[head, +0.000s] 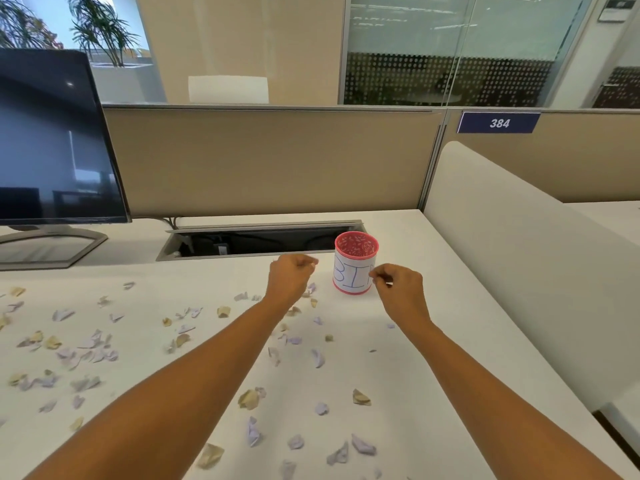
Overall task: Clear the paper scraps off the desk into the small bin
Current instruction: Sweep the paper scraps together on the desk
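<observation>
The small pink bin (351,271) labelled BIN stands far right on the desk (433,341), with paper scraps (249,398) strewn near and left of it. The left hand (291,277) and right hand (398,289) flank it, fingers curled into a pinch. I cannot tell whether they hold scraps. Anything released short of the rim would likely flutter back onto the desk, and a knuckle could tip the bin.

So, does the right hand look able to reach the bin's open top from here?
Probably yes. The right hand is close beside the bin, below its open rim, with nothing between them; a short lift should do.
</observation>
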`<state>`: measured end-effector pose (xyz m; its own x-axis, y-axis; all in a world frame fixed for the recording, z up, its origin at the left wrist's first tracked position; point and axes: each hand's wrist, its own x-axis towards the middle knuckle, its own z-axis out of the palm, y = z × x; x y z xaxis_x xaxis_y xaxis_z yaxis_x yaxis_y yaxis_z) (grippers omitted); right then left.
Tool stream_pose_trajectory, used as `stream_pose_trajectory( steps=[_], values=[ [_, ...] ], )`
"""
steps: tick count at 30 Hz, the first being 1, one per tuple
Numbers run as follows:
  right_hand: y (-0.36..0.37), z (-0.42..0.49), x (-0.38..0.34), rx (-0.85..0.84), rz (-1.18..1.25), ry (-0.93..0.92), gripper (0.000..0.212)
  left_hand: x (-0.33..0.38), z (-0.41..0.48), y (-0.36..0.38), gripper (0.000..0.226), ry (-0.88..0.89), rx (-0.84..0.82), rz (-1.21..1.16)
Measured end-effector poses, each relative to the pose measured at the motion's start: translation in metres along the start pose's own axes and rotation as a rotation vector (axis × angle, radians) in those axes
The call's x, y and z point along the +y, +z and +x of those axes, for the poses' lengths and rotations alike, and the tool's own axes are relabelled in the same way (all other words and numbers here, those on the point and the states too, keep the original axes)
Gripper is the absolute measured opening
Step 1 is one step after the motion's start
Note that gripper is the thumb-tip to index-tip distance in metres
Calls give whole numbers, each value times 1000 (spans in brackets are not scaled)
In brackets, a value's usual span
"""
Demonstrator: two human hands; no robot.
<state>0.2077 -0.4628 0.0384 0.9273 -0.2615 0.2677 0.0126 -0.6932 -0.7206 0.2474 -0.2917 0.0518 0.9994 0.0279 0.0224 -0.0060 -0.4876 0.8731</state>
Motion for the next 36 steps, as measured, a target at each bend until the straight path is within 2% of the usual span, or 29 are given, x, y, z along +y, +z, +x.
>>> stream_pose_trajectory(
  steps=[4,9,12,14,18,23,25,28,36],
  values=[
    [1,-26,21,-113,-63,141,25,-45,-36,-18,26,67,13,222],
    [8,-49,35,-345,-296,243,44,-99,-73,-35,32,183,5,482],
    [19,-60,23,-425,-336,212,47,-118,-82,-42,58,236,11,637],
    [30,-69,12,-468,-333,172,49,-126,-84,-46,65,219,36,716],
    [52,-82,-5,-522,-273,125,55,-133,-87,-52,80,168,52,721],
    [69,-93,-19,-560,-301,38,53,-136,-89,-51,48,99,21,721],
    [73,-98,-20,-573,-346,-4,53,-135,-89,-51,48,91,23,713],
    [74,-105,-22,-581,-402,-57,63,-137,-89,-50,47,83,45,697],
    [64,-103,-23,-608,-399,-101,48,-137,-88,-48,47,101,58,704]
  ],
)
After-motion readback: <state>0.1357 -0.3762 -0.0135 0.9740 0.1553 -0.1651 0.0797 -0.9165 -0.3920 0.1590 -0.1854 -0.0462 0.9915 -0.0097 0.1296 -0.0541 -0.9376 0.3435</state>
